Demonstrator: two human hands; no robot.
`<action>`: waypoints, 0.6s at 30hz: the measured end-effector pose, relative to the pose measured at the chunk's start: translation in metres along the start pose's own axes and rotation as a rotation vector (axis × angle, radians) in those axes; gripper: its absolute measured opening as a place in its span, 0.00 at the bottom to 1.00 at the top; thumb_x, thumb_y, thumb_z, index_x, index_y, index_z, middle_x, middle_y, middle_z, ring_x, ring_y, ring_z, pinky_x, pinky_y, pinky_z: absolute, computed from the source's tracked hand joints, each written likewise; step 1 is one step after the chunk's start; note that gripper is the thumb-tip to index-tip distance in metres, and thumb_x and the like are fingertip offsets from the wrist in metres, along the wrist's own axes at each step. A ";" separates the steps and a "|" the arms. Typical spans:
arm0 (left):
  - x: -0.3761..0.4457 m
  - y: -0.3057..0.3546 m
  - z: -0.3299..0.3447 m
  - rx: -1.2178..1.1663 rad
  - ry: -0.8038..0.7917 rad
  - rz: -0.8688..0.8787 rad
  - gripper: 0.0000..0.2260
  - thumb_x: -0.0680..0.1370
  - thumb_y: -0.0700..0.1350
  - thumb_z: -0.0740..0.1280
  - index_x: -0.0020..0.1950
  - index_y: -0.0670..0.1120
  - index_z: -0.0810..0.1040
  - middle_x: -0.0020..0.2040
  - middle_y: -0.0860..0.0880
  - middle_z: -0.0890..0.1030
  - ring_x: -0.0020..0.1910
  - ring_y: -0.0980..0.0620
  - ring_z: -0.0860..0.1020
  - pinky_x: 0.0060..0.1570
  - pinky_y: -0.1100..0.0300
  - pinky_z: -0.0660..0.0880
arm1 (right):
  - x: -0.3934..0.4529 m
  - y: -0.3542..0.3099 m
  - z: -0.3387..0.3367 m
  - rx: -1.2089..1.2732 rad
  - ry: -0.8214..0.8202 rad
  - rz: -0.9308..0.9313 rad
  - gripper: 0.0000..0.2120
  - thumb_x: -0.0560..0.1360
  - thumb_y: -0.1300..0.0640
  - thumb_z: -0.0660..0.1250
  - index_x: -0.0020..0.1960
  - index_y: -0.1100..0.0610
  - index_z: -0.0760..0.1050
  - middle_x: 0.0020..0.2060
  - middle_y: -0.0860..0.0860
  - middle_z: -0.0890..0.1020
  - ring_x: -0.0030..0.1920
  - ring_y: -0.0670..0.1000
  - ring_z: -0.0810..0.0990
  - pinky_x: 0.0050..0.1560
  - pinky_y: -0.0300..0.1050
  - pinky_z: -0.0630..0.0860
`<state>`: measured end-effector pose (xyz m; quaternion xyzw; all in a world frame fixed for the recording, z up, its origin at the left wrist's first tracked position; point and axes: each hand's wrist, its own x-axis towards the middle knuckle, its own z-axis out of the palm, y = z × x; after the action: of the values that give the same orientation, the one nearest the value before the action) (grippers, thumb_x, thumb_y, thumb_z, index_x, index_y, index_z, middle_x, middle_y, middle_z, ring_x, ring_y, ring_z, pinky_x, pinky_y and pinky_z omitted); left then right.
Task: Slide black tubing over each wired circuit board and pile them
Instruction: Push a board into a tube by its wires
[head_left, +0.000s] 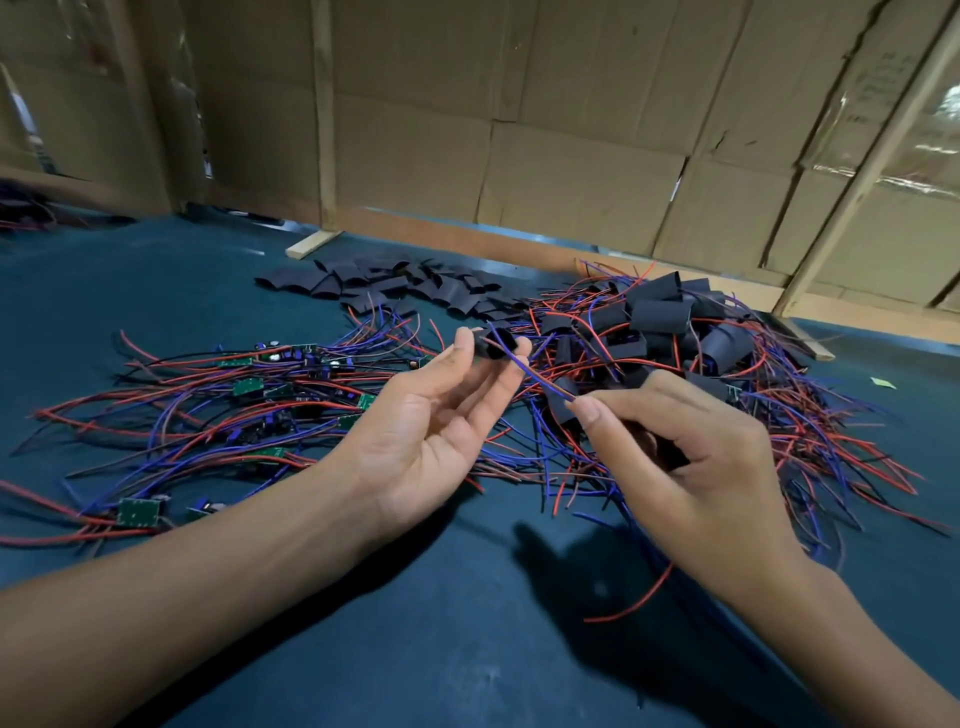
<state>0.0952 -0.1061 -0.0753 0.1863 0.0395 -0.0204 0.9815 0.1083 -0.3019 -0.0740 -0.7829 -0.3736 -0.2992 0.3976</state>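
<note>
Cardboard wall (571, 130) runs across the back, w/ wood battens (324, 114) standing against it. Below it the worktop (441, 623), covered in dark teal cloth, fills the rest of the view.

Right side: big pile of finished boards (691, 332), each in a black sleeve, red and blue wires sticking out all round. Left side: spread of bare wired boards (249, 387), green PCBs showing among red, blue and black leads, lying flat on the cloth. Far centre, near the wall: heap of empty black tubing pieces (395, 286), flattened, just beside the finished pile.

Both forearms come in from the bottom, hands raised above the worktop at centre. Left hand (441, 415) palm up, thumb and fingertips pinching one piece of black tubing (493, 345) at its top; other fingers loosely extended. Right hand (696, 452) curled, thumb and forefinger pinching a bundle of blue and red wires (524, 371) near their end; the wires run up-left into the mouth of the tubing. Something dark sits inside the right palm, prob. the board on those wires, but can't tell for sure. A small green scrap (883, 383) lies on the cloth far right.
</note>
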 end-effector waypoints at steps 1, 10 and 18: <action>0.000 0.000 0.000 -0.010 -0.010 0.001 0.04 0.76 0.36 0.69 0.48 0.37 0.77 0.53 0.33 0.83 0.52 0.40 0.85 0.48 0.51 0.83 | 0.000 0.000 0.000 -0.002 0.001 0.001 0.07 0.78 0.58 0.70 0.47 0.58 0.86 0.31 0.50 0.71 0.32 0.50 0.71 0.34 0.42 0.67; 0.000 0.002 -0.003 0.035 -0.068 0.009 0.13 0.73 0.39 0.71 0.57 0.40 0.76 0.52 0.37 0.83 0.52 0.41 0.85 0.46 0.50 0.83 | 0.001 0.004 -0.003 -0.008 -0.035 0.077 0.05 0.78 0.58 0.73 0.45 0.56 0.87 0.29 0.50 0.71 0.31 0.49 0.71 0.34 0.38 0.64; 0.000 -0.003 -0.006 0.379 -0.206 0.143 0.15 0.75 0.42 0.69 0.62 0.43 0.77 0.57 0.42 0.81 0.55 0.40 0.84 0.48 0.49 0.82 | 0.003 -0.001 -0.002 -0.011 -0.044 0.150 0.08 0.76 0.59 0.75 0.38 0.56 0.85 0.27 0.50 0.72 0.29 0.49 0.70 0.32 0.42 0.64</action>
<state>0.0944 -0.1062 -0.0818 0.3668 -0.0789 0.0230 0.9267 0.1087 -0.3024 -0.0705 -0.8172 -0.3208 -0.2536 0.4061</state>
